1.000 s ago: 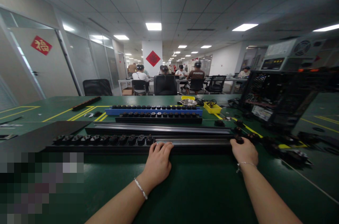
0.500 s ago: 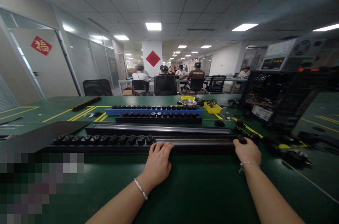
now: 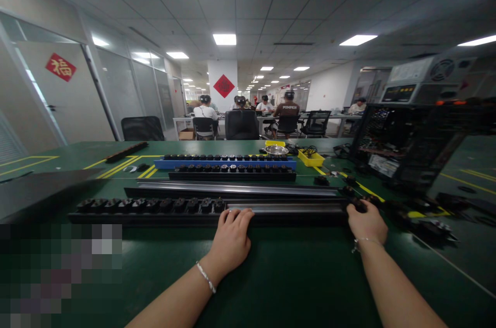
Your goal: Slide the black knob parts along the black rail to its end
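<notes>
A long black rail (image 3: pixel 294 219) lies crosswise in front of me, with a row of small black modules (image 3: pixel 155 205) seated along its left part and a bare metallic channel on its right part. The fingers of my left hand (image 3: pixel 233 237) are bent over its near edge, close to the last module in the row. At the rail's right end, my right hand (image 3: pixel 368 222) pinches a small black piece (image 3: pixel 360 205), largely covered by the fingers. Just behind lies a second rail (image 3: pixel 232 188), which carries no modules.
Farther back are a blue rail (image 3: pixel 225 164) and a shorter black rail (image 3: pixel 232 175), both lined with modules. Yellow trays (image 3: pixel 312 158) and a round metal dish (image 3: pixel 276 150) stand behind. An open computer case (image 3: pixel 406 147) is at right; a dark sheet (image 3: pixel 42 191) lies left.
My right hand has shifted slightly right with the black piece. The dark sheet has moved left, away from the rail's left end. My left hand stays in place.
</notes>
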The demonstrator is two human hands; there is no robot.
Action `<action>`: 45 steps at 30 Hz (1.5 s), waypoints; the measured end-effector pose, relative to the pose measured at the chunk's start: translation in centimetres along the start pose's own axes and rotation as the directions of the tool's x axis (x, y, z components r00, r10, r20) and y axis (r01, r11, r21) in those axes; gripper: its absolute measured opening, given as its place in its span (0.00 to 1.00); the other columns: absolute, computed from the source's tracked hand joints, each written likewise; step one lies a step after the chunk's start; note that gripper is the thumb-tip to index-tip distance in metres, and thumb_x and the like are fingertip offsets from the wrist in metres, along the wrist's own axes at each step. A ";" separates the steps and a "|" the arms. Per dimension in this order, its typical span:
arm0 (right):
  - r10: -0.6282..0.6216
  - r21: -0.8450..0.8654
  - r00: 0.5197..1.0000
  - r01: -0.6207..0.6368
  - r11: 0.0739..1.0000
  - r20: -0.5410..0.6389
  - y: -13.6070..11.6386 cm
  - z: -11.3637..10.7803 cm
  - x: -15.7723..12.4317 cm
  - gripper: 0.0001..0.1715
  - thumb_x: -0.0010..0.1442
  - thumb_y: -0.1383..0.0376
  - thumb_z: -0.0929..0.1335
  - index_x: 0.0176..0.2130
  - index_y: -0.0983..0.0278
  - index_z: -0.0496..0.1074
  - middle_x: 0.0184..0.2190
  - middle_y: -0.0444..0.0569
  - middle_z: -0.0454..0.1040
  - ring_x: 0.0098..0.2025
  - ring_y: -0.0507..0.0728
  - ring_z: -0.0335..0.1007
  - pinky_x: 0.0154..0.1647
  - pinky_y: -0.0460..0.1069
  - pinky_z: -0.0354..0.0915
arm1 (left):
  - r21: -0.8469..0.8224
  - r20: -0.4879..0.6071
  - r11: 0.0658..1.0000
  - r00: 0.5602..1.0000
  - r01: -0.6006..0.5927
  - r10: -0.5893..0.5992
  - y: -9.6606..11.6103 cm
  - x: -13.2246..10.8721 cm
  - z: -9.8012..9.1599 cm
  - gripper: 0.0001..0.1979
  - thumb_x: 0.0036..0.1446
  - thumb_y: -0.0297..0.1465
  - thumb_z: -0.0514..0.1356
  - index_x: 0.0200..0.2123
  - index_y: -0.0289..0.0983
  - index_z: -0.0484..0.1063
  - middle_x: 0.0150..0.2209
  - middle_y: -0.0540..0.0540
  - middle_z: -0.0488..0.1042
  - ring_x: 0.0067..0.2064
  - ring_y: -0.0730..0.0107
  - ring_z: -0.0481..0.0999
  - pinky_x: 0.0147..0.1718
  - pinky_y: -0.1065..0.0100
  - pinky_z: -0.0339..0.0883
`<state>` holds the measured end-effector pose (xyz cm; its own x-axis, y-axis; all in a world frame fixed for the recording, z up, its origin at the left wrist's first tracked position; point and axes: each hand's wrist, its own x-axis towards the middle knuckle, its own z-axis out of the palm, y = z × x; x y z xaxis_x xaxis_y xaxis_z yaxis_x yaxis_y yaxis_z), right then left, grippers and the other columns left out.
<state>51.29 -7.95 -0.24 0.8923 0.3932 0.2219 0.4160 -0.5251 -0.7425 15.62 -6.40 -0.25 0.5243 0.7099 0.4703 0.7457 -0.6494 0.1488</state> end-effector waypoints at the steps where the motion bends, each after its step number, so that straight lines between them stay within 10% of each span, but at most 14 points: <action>1: 0.002 0.001 1.000 -0.002 1.000 -0.002 0.0 0.0 0.0 0.31 0.50 0.52 0.63 0.51 0.62 0.69 0.45 0.57 0.72 0.45 0.66 0.68 0.46 0.58 0.63 | 0.001 -0.002 1.000 1.000 -0.001 0.001 0.0 0.0 0.0 0.29 0.47 0.22 0.53 0.54 0.42 0.61 0.56 0.48 0.65 0.55 0.61 0.61 0.58 0.54 0.48; 45: -0.115 -0.090 0.992 0.120 0.989 0.055 0.8 -0.2 1.6 0.29 0.53 0.54 0.62 0.50 0.67 0.65 0.43 0.60 0.68 0.46 0.65 0.66 0.45 0.57 0.63 | -0.009 0.000 1.000 1.000 0.002 -0.002 -0.1 0.0 0.1 0.29 0.47 0.21 0.53 0.55 0.42 0.60 0.56 0.48 0.66 0.55 0.61 0.61 0.57 0.54 0.48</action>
<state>53.06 -7.91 -0.33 0.8272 0.4924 0.2707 0.5341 -0.5397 -0.6507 15.63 -6.31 -0.30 0.5230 0.7112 0.4697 0.7430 -0.6505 0.1576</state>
